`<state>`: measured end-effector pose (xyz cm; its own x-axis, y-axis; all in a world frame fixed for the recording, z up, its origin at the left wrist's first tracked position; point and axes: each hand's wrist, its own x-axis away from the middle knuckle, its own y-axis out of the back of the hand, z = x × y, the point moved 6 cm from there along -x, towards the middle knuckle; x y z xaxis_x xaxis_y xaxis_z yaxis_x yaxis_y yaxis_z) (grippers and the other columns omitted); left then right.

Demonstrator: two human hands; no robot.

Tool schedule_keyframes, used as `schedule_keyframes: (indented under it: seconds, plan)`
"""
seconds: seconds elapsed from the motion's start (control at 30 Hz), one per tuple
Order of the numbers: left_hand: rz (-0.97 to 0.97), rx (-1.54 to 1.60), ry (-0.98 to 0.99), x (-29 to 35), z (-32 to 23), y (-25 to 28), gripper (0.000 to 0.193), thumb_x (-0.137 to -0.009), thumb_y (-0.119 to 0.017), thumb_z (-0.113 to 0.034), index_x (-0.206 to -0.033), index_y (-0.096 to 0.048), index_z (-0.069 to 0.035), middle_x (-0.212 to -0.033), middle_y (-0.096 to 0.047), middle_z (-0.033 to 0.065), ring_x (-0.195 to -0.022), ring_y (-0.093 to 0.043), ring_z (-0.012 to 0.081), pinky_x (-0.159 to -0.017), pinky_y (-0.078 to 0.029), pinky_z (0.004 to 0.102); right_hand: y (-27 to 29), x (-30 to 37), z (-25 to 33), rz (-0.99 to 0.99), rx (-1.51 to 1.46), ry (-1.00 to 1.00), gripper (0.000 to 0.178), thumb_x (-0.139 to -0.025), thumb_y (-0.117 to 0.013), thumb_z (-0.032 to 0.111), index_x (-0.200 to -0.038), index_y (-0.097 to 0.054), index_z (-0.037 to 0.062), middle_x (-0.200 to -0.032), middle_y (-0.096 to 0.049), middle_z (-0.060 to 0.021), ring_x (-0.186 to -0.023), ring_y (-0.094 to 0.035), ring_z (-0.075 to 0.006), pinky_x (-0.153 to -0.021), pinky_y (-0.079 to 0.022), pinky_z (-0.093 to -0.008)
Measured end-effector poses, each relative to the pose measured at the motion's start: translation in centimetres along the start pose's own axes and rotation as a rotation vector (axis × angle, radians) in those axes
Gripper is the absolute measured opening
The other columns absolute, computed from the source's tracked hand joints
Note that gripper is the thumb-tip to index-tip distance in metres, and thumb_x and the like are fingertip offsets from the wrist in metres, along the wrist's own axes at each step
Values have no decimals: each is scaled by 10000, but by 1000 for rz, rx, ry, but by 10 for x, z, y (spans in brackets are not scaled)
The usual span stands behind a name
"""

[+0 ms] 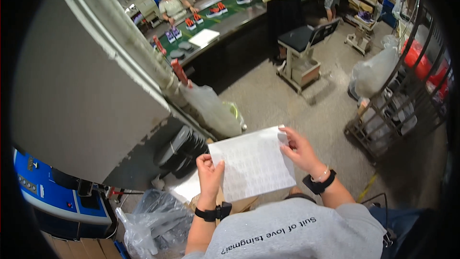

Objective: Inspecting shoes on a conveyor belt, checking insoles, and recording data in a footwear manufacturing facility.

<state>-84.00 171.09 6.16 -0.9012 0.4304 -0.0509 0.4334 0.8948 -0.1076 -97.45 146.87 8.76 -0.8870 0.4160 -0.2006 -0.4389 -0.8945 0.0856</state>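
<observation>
A white sheet of paper (256, 165) with rows of faint small print is held up in front of my body. My left hand (209, 172) grips its left edge, thumb on the face and fingers curled behind. At the upper right corner, my right hand (301, 151) pinches the sheet between thumb and fingers. Black bands are strapped round both wrists. Beyond the left edge of the paper lies a stack of dark shoe soles (181, 151). Part of a brown cardboard box (239, 205) shows below the sheet.
A blue machine (62, 199) and clear plastic bags (153, 220) lie at lower left, beside a grey wall (86, 96). Ahead run a green conveyor (225, 17) with shoes, a black chair (304, 38) and several people. A metal rack cart (397, 115) with bags stands right.
</observation>
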Motion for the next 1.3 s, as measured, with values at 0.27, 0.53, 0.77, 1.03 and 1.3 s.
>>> schedule_keyframes:
  seconds: [0.27, 0.53, 0.77, 1.03, 1.3]
  plan:
    - [270, 84, -48, -41, -6, -164, 490, -804, -568, 24, -1218, -315, -44, -1071, -473, 98, -947, -528, 138, -797, -450, 261, 145, -1, 1, -30, -104, -89, 344, -796, -574, 14, -1135, -517, 31, -1030, -566, -31, -887, -524, -86, -789, -432, -248]
    - [434, 78, 46, -115, 6, -243, 406, -743, -643, 30, -1122, -504, -13, -1058, -549, 50, -942, -534, 111, -813, -437, 247, 228, -55, -16, -91, -26, -86, 361, -779, -625, 36, -1126, -528, 9, -1044, -564, -28, -923, -518, -97, -806, -430, -247]
    - [482, 128, 87, -212, 33, -281, 393, -720, -674, 11, -1091, -544, -6, -1002, -597, 44, -884, -564, 108, -796, -457, 254, 271, -137, -32, -149, 44, -62, 339, -763, -641, 39, -1091, -558, 8, -1018, -592, -37, -887, -524, -100, -782, -431, -246]
    - [430, -104, -41, -333, 18, -319, 402, -683, -714, -16, -1066, -596, 0, -932, -637, 56, -838, -569, 104, -771, -463, 248, 314, -254, -28, -261, 425, 94, 293, -704, -658, 10, -993, -611, 17, -899, -619, -71, -822, -557, -152, -757, -430, -263]
    - [173, -296, -90, -435, 23, -317, 305, -690, -712, -24, -986, -640, -11, -915, -641, 50, -795, -561, 99, -738, -461, 244, 328, -415, -57, -81, 387, 215, 299, -711, -657, 15, -1005, -604, 9, -888, -607, -87, -807, -562, -167, -733, -436, -262]
